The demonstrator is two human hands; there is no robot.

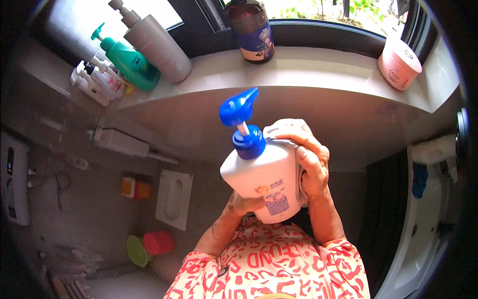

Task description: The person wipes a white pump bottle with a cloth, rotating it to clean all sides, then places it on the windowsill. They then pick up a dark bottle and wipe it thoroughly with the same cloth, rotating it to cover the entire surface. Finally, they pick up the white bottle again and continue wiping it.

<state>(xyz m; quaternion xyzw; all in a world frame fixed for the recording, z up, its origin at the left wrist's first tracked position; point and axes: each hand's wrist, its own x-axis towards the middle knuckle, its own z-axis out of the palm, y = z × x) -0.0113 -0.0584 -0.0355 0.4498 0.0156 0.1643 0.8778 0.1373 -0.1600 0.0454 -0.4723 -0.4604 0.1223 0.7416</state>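
A white pump bottle [259, 172] with a blue pump head [238, 107] is held up in front of my chest, tilted a little. My left hand [242, 204] grips its lower left side, the thumb lying across the front; the other fingers are hidden behind it. On the bottle's right side, my right hand [313, 158] is closed round a thin greyish cloth [285, 141] and presses it against the shoulder and side. Part of the cloth shows below the palm along the bottle's edge.
The windowsill [318, 74] ahead carries a green pump bottle [130, 62], a tall grey pump bottle [157, 47], a dark bottle [253, 35] and a pink jar [398, 65]. At lower left are a squat toilet [174, 199], an orange bin [136, 188] and two basins [159, 242].
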